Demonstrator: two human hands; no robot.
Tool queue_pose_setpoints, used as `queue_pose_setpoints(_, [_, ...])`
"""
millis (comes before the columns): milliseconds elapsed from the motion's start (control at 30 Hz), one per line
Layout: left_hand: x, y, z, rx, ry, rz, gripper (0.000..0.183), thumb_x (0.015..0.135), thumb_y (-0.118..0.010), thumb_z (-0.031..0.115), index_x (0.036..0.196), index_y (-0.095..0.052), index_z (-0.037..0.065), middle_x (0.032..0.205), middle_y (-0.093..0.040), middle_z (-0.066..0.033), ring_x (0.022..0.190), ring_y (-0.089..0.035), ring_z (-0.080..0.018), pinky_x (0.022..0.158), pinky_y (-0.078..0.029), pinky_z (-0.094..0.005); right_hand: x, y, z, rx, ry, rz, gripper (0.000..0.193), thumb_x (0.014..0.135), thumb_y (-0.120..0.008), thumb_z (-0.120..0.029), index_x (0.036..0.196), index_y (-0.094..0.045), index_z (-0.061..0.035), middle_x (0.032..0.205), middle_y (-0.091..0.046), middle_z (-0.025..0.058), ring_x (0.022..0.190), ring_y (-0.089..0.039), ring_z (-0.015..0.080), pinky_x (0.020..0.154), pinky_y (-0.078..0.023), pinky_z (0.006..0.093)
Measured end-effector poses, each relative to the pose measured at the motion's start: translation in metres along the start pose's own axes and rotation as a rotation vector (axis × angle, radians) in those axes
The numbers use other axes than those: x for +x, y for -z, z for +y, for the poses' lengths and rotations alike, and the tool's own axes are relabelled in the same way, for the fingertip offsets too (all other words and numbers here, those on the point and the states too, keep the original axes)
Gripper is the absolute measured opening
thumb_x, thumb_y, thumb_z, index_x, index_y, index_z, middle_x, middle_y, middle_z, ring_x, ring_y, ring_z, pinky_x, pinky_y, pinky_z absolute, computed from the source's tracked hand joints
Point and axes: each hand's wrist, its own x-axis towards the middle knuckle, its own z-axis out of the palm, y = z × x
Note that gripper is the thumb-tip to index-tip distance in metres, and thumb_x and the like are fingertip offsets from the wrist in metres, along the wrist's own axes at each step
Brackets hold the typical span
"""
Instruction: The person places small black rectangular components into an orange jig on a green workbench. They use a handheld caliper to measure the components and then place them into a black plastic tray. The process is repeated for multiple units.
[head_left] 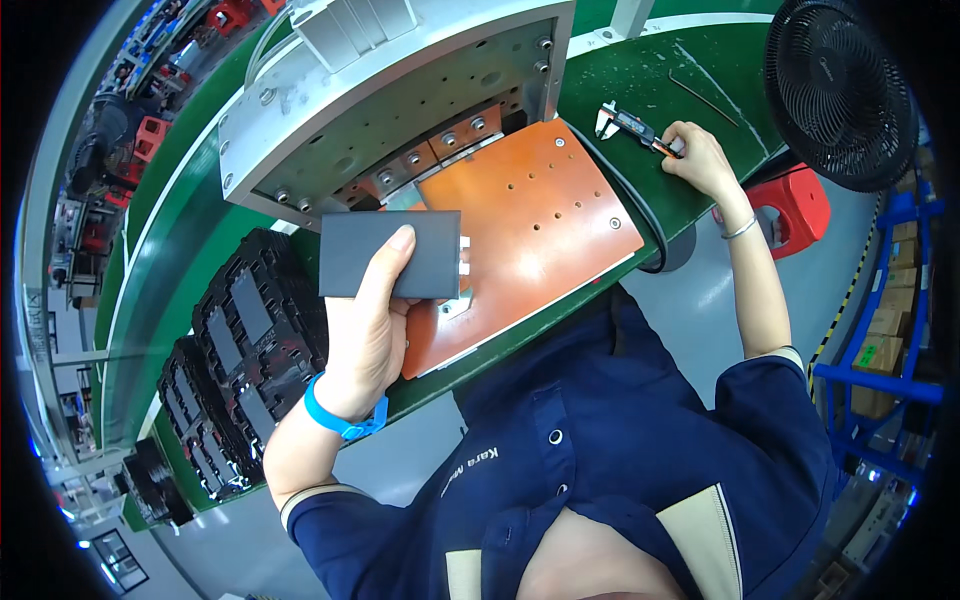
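Note:
My left hand (pixel 362 335) grips a flat dark grey rectangular block (pixel 375 255), thumb across its top face and fingers underneath. Small silver tabs stick out of the block's right side. It is held over the left part of an orange plate (pixel 530 220) with small holes and screws. Behind the plate stands a metal fixture (pixel 390 120) with bolted blocks along its lower edge. Beyond the plate's right side, my right hand (pixel 700 160) closes around the near end of a digital caliper (pixel 628 122). The caliper's jaws point away to the left, over the green tabletop.
A thin bent rod (pixel 703 97), like a hex key, lies beyond the caliper. At the far right is a black fan (pixel 840 95), with a red stool (pixel 795 210) below. A black cable (pixel 632 195) curves beside the plate. Stacked black trays (pixel 262 325) stand at left.

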Motion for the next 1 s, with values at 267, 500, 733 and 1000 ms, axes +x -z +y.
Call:
queue_pose_setpoints(267, [0.005, 0.000, -0.005, -0.070, 0.022, -0.019, 0.032, 0.095, -0.057, 0.023, 0.112, -0.057, -0.004, 0.104, -0.069, -0.0191, 0.084, -0.068, -0.0188, 0.077, -0.056, -0.0299, -0.022, -0.002, 0.004, 0.209, 0.001, 0.334, 0.035, 0.068, -0.066, -0.007, 0.102, -0.058, -0.0065, 0.067, -0.059, 0.0096, 0.060, -0.059, 0.0219, 0.061, -0.047, 0.0324])
queue_pose_setpoints(500, [0.004, 0.002, -0.007, -0.044, 0.047, 0.001, 0.031, 0.096, -0.056, 0.021, 0.114, -0.056, -0.004, 0.097, -0.069, -0.0196, 0.083, -0.070, -0.0240, 0.071, -0.058, -0.0342, -0.084, 0.037, -0.099, 0.755, 0.282, 0.371, 0.052, 0.077, -0.073, -0.003, 0.128, -0.063, -0.0070, 0.082, -0.055, -0.0013, 0.068, -0.047, 0.0037, 0.060, -0.036, 0.0171])
queue_pose_setpoints(733, [0.003, 0.007, -0.012, -0.081, 0.041, 0.053, 0.028, 0.095, -0.058, 0.017, 0.112, -0.055, -0.005, 0.101, -0.067, -0.0191, 0.086, -0.070, -0.0243, 0.076, -0.060, -0.0374, -0.091, 0.035, -0.168, 0.597, 0.631, 0.365, 0.046, 0.067, -0.084, -0.006, 0.112, -0.072, -0.0063, 0.086, -0.064, 0.0065, 0.071, -0.066, 0.0139, 0.062, -0.055, 0.0248])
queue_pose_setpoints(1000, [0.002, 0.005, -0.009, -0.033, 0.036, 0.034, 0.034, 0.095, -0.060, 0.025, 0.113, -0.058, -0.003, 0.102, -0.068, -0.0160, 0.094, -0.069, -0.0228, 0.080, -0.058, -0.0343, -0.088, 0.029, -0.173, 0.632, 0.612, 0.370, 0.046, 0.067, -0.084, -0.007, 0.112, -0.073, -0.0073, 0.085, -0.064, 0.0066, 0.069, -0.065, 0.0130, 0.059, -0.054, 0.0238])
